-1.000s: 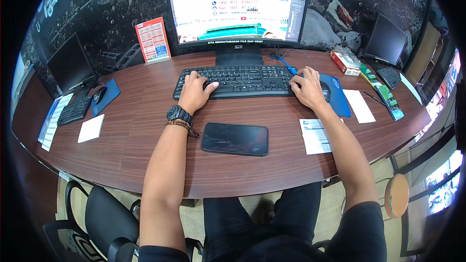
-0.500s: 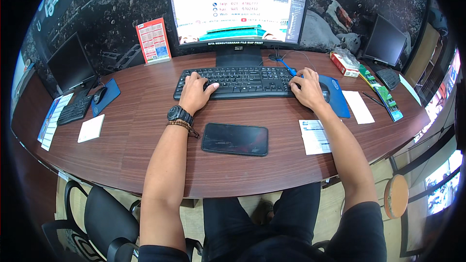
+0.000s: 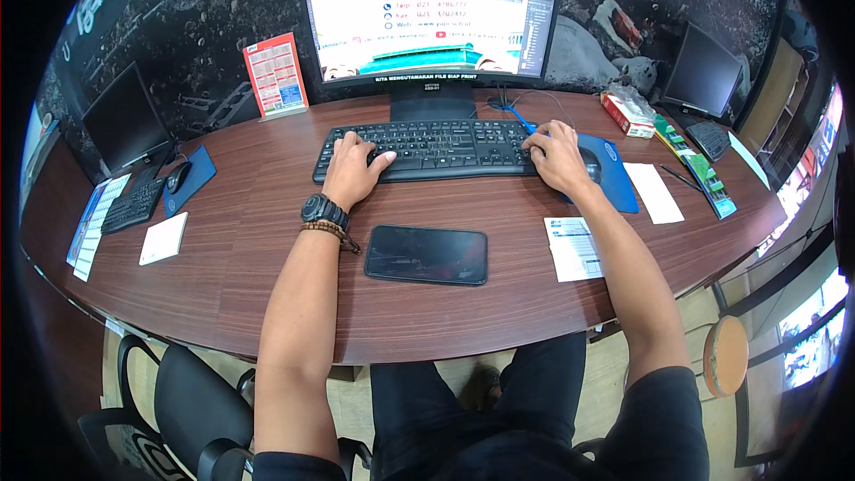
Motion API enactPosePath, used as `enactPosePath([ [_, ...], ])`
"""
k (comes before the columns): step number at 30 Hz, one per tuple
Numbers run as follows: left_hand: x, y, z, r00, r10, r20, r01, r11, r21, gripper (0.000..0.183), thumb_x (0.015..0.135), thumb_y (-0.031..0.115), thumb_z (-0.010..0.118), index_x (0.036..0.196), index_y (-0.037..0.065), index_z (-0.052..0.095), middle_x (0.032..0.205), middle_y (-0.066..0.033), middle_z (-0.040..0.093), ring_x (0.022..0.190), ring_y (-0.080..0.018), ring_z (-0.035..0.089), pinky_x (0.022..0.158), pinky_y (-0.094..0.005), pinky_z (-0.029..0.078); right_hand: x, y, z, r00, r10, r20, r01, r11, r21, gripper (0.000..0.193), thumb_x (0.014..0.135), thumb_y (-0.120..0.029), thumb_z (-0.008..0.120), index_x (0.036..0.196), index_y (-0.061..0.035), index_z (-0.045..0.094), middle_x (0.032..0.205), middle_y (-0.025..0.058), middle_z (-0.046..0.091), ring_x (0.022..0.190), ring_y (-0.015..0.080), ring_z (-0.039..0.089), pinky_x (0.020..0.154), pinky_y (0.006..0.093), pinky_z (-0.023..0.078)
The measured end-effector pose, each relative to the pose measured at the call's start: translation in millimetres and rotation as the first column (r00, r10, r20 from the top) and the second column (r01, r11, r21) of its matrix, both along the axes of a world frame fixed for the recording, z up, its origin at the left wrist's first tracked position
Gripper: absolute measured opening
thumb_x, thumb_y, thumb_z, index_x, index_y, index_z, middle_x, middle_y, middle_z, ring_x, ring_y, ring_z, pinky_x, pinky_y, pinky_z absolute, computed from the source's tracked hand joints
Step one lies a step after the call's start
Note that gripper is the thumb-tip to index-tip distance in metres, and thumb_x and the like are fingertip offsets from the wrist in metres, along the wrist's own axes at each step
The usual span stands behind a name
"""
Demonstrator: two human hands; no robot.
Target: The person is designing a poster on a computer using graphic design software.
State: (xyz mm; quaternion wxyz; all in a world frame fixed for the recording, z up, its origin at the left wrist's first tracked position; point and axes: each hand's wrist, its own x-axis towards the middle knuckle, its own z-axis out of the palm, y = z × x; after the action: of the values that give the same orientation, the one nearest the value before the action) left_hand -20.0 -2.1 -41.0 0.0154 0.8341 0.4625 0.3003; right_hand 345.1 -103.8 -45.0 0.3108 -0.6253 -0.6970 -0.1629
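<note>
A black keyboard [image 3: 432, 150] lies in front of a large curved monitor [image 3: 427, 44], whose screen shows a design page. My left hand [image 3: 351, 171] rests on the keyboard's left end, fingers over the keys and thumb spread to the right. On that wrist are a black watch and a beaded bracelet. Over the number keys at the right end is my right hand [image 3: 561, 158], its fingers apart and bent down to the keys. Neither hand holds anything. Beside the right hand, partly hidden, a dark mouse [image 3: 590, 164] sits on a blue mouse pad [image 3: 621, 183].
A black phone [image 3: 427, 255] lies nearer me on the brown desk [image 3: 258, 303]. Printed paper [image 3: 574, 249] sits under my right forearm. A desk calendar [image 3: 274, 76], a red-and-white box [image 3: 627, 114] and two smaller monitors stand farther out. An office chair [image 3: 200, 401] is at lower left.
The whole view has shifted slightly, so things appear a little farther left. Both hands keep their places on the keyboard, with at most slight finger movement.
</note>
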Motion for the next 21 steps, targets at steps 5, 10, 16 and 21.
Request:
enactPosePath([
  [5, -1.5, 1.2, -1.4, 1.0, 0.008, 0.002, -0.008, 1.0, 0.003, 0.051, 0.093, 0.04, 0.068, 0.113, -0.006, 0.07, 0.115, -0.0181, 0.059, 0.111, -0.0334, 0.054, 0.1, -0.0415, 0.045, -4.8, 1.9, 4.1, 0.998, -0.03, 0.05, 0.029, 1.0, 0.007, 0.017, 0.088, -0.012, 0.059, 0.089, -0.0112, 0.076, 0.108, 0.0116, 0.061, 0.12, 0.0313, 0.049, 0.104, 0.0475, 0.033],
  [10, -0.8, 2.1, -2.0, 1.0, -0.003, 0.011, 0.003, 1.0, 0.002, 0.05, 0.093, 0.04, 0.068, 0.113, -0.006, 0.071, 0.115, -0.0184, 0.059, 0.111, -0.0335, 0.054, 0.1, -0.0415, 0.044, -2.4, 1.4, 3.9, 0.999, -0.032, 0.042, 0.032, 0.999, 0.007, 0.017, 0.087, -0.011, 0.058, 0.086, -0.0104, 0.075, 0.108, 0.0115, 0.061, 0.119, 0.0313, 0.049, 0.103, 0.0482, 0.033],
  [16, -1.2, 3.3, -2.6, 1.0, -0.011, 0.004, 0.011, 1.0, 0.013, 0.05, 0.093, 0.04, 0.068, 0.113, -0.006, 0.071, 0.115, -0.0191, 0.06, 0.111, -0.0339, 0.054, 0.099, -0.0417, 0.045, -1.4, 0.7, 0.2, 0.997, -0.042, 0.057, 0.042, 0.999, 0.014, 0.017, 0.085, -0.012, 0.059, 0.084, -0.0103, 0.076, 0.106, 0.0119, 0.061, 0.118, 0.0314, 0.05, 0.104, 0.048, 0.034],
  [21, -1.6, 2.6, -1.8, 1.0, -0.011, 0.004, 0.011, 1.0, 0.01, 0.05, 0.093, 0.04, 0.067, 0.113, -0.006, 0.07, 0.115, -0.0191, 0.06, 0.111, -0.0338, 0.054, 0.1, -0.0415, 0.045, -0.5, 1.5, -1.3, 0.998, -0.038, 0.044, 0.037, 0.999, 0.011, 0.016, 0.085, -0.013, 0.06, 0.085, -0.0102, 0.077, 0.105, 0.0123, 0.061, 0.117, 0.0318, 0.05, 0.103, 0.0477, 0.034],
])
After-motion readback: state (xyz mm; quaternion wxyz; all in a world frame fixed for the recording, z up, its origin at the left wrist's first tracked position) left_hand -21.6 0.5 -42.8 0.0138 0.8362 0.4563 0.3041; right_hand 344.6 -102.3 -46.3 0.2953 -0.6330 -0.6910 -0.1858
